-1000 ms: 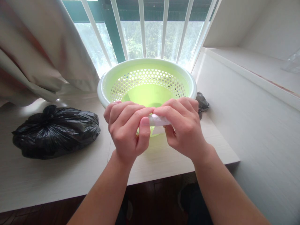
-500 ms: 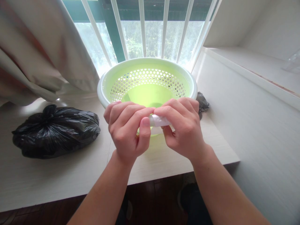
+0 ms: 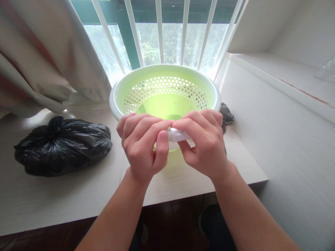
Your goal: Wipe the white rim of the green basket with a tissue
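Note:
My left hand is closed, its thumb and curled fingers pinching one end of a small white roll-like piece. From the other side, my right hand grips the same piece between bent fingers and thumb. The hands nearly touch at the index fingertips. Much of the piece is hidden by the fingers, so I cannot make out its exact kind. Just behind and below the hands stands a green plastic laundry basket with a pale rim and holes round its wall. Its near rim is mostly covered by my hands.
On the white ledge, a knotted black plastic bag lies to the left. Another dark bag shows partly behind the basket at right. A curtain, window bars and a white side wall border the ledge.
Both hands keep their hold with barely any motion. A pale strip beneath the white piece, visible before, is now mostly out of sight.

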`<state>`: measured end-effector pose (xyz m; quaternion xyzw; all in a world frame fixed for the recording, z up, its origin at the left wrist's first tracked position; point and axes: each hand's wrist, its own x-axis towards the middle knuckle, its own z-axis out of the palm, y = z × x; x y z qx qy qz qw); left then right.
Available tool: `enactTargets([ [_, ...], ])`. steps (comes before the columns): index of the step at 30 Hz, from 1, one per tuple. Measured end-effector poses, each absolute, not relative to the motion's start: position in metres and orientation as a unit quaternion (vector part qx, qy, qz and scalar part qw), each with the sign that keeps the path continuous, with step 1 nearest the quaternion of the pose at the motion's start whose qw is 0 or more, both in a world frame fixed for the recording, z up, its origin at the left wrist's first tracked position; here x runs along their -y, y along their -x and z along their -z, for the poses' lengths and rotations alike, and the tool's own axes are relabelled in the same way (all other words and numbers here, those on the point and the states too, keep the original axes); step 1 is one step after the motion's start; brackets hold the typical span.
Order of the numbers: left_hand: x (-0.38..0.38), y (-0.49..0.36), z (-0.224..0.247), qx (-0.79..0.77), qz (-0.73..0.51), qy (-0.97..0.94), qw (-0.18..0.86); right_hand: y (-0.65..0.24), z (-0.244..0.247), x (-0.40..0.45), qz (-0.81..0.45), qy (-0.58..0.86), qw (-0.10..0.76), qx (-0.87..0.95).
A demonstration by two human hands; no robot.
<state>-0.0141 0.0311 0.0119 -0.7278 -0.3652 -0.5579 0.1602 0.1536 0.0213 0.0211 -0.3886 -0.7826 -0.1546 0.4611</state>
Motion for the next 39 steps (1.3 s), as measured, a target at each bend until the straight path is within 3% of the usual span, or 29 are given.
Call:
enactTargets([
  [39, -0.0315, 0.0156, -0.0111, 0.363, 0.555, 0.731, 0.163, -0.1605, -0.0231, -0.0228, 0.142, 0.374, 0.441, 0.803],
])
